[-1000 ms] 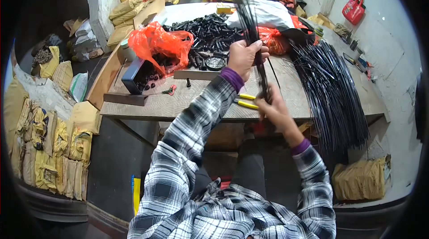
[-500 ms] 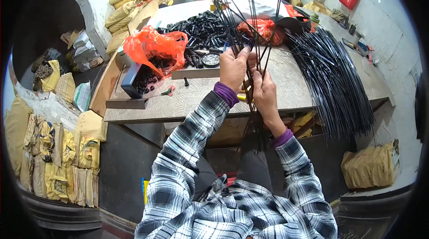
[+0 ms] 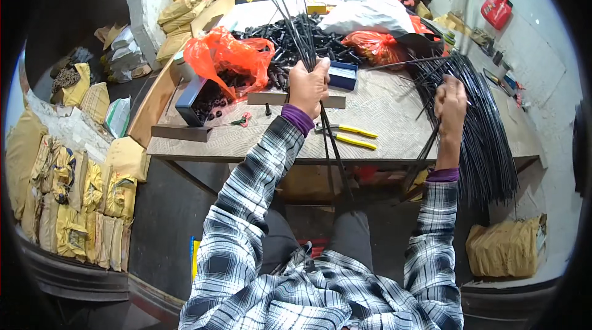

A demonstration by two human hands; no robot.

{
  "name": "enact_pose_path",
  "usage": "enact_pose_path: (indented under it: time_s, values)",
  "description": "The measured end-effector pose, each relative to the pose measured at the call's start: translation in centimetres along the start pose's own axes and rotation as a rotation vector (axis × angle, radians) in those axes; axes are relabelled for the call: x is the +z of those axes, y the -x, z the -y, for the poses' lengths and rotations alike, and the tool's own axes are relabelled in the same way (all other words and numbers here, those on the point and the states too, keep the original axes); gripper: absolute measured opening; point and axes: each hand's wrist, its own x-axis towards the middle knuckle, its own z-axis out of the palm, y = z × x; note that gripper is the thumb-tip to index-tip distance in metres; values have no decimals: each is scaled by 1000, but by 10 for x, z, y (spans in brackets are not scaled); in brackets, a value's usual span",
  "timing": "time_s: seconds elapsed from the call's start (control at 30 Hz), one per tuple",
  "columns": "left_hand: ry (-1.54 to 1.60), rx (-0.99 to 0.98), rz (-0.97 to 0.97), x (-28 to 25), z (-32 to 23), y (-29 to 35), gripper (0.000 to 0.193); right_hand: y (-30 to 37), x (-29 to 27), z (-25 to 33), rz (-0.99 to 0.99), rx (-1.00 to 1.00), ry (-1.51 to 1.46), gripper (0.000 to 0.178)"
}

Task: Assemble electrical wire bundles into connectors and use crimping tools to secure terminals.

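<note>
My left hand [image 3: 308, 86] is closed round a bunch of thin black rods [image 3: 328, 145], which stand upright above the table's near edge, their ends reaching above and below the fist. Off to the right, my right hand [image 3: 451, 105] is closed on a few more black rods [image 3: 430, 147] that slant down below it. It is over the inner side of a large heap of the same rods [image 3: 487, 139], which droops past the table's right front edge. Pliers with yellow handles [image 3: 354, 134] lie on the tabletop between my hands.
Black cylindrical parts [image 3: 290, 40] are piled behind a red plastic bag [image 3: 231, 58]. A dark blue box [image 3: 342, 76], red-handled scissors [image 3: 242, 121] and a metal bar [image 3: 179, 132] rest on the table [image 3: 394, 114]. Wrapped packages [image 3: 77, 213] line the left. People sit beyond the table.
My hands have drawn apart: the right went right to the rod heap with a few rods, while the left kept its bunch and shifted slightly left. The pliers and blue box are now uncovered.
</note>
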Motion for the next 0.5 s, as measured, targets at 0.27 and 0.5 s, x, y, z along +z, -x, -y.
enact_pose_path:
  time_s: [0.27, 0.5]
  values:
    - [157, -38, 288, 30, 2, 19, 29, 18, 39, 2, 284, 146, 11, 21]
    - [393, -141, 378, 38, 7, 31, 26, 25, 68, 4, 448, -29, 153, 29]
